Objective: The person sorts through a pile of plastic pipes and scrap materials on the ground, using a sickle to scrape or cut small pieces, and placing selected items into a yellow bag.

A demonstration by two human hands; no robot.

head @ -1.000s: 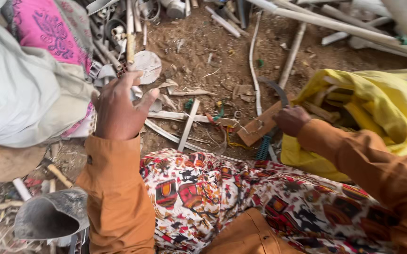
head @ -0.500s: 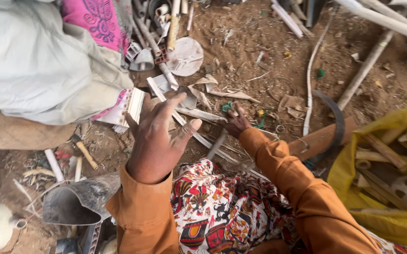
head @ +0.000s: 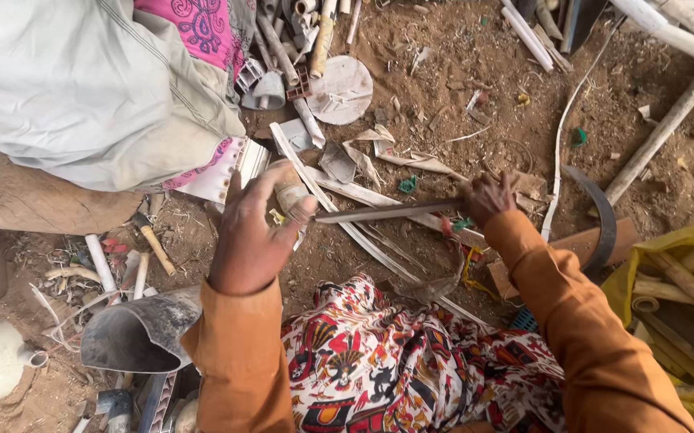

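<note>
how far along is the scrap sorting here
Done: the yellow sack at the right already holds cut tubes and sticks. In hand: the left hand grips a short pale pipe piece, while the right hand holds a long dark metal blade pointed at it. Left: many loose pipes and strips lie scattered on the dirt.

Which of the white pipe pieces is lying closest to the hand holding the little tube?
The short white pipe piece on the ground just left of the left hand. The other long white pipes lie far off at the top right.
</note>
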